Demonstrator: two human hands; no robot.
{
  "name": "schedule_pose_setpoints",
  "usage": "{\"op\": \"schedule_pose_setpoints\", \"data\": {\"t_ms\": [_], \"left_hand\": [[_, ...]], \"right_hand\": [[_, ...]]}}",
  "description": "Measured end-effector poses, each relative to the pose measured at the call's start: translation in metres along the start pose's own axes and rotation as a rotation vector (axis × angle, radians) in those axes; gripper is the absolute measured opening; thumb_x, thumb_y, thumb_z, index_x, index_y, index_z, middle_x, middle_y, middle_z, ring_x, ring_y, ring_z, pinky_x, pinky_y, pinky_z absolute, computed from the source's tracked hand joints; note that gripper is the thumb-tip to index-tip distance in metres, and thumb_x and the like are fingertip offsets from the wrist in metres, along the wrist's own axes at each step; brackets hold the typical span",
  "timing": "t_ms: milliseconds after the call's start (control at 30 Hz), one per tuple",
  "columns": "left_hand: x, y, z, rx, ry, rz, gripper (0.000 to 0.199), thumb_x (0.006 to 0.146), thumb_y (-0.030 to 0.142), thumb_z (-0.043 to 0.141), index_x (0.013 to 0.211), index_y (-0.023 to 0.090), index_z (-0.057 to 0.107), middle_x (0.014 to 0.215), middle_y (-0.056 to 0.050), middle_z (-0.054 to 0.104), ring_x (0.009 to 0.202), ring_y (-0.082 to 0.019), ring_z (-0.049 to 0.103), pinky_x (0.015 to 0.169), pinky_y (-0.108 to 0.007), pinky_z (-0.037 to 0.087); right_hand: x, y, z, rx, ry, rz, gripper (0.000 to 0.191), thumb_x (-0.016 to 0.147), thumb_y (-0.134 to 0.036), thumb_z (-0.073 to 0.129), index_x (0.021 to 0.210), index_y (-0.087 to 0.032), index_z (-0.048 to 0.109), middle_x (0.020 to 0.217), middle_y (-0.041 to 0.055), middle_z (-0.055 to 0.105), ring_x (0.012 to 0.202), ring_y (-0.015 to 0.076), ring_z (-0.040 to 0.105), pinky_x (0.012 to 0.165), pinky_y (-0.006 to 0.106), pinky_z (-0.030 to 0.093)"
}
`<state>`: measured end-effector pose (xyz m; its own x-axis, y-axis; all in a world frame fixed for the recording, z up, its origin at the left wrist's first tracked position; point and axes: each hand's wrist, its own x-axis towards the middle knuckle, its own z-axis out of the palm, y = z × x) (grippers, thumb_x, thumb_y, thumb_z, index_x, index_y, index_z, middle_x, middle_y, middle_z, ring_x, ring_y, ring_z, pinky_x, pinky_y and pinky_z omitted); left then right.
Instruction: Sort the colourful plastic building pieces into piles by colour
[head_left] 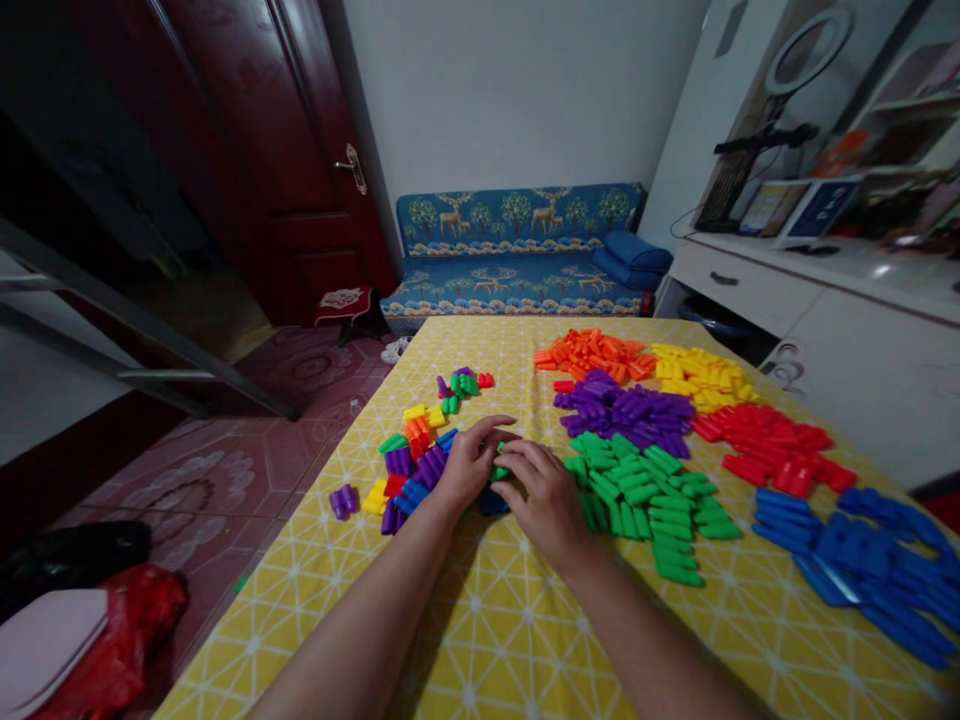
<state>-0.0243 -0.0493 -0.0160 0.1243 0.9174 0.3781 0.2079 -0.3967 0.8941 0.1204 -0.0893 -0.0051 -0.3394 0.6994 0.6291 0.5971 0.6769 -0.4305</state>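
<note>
Bare forearms (pixel 375 615), curled hands (pixel 546 500) around green plastic piece (pixel 500 464), yellow tablecloth (pixel 510 640)

No words, brands, numbers or signs are showing clearly enough to read. On the right, a blue panel (pixel 819 212) is standing on the white counter (pixel 892 272) and bearing pale, letter-like marks, but they are appearing too small and blurred to make out.
</note>
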Motion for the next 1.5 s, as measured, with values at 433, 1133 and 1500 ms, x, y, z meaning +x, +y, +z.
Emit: {"op": "schedule_pose_setpoints", "data": {"t_ms": [433, 1133, 1500], "left_hand": [[-0.003, 0.006, 0.006, -0.12, -0.066, -0.154, 0.038, 0.092, 0.042, 0.049, 0.116, 0.016, 0.06, 0.085, -0.005, 0.071, 0.042, -0.008, 0.056, 0.042, -0.02, 0.047], [0.068, 0.03, -0.039, 0.894, 0.077, 0.013, 0.033, 0.083, 0.024, 0.062, 0.116, 0.021, 0.066, 0.117, -0.012, 0.065, 0.114, -0.028, 0.057, 0.101, -0.043, 0.043], [0.133, -0.037, -0.053, 1.24, -0.29, -0.2, 0.069, 0.075, 0.066, 0.061, 0.136, 0.035, 0.052, 0.148, -0.012, 0.043, 0.129, -0.039, 0.043, 0.101, -0.052, 0.039]], "right_hand": [[0.003, 0.027, -0.027, -0.407, 0.025, 0.16, 0.02, 0.089, -0.035, 0.061, 0.075, -0.021, 0.064, 0.076, 0.0053, 0.066, 0.08, 0.0226, 0.053, 0.079, 0.039, 0.033], [-0.006, 0.028, 0.023, 0.144, -0.039, 0.22, 0.023, 0.08, -0.003, 0.045, 0.084, -0.02, 0.061, 0.092, 0.0059, 0.061, 0.09, 0.0199, 0.058, 0.082, 0.032, 0.048], [-0.005, 0.031, 0.024, 0.241, -0.033, 0.237, 0.024, 0.082, -0.002, 0.049, 0.085, -0.02, 0.064, 0.089, 0.0042, 0.061, 0.087, 0.0179, 0.059, 0.081, 0.03, 0.048]]}}
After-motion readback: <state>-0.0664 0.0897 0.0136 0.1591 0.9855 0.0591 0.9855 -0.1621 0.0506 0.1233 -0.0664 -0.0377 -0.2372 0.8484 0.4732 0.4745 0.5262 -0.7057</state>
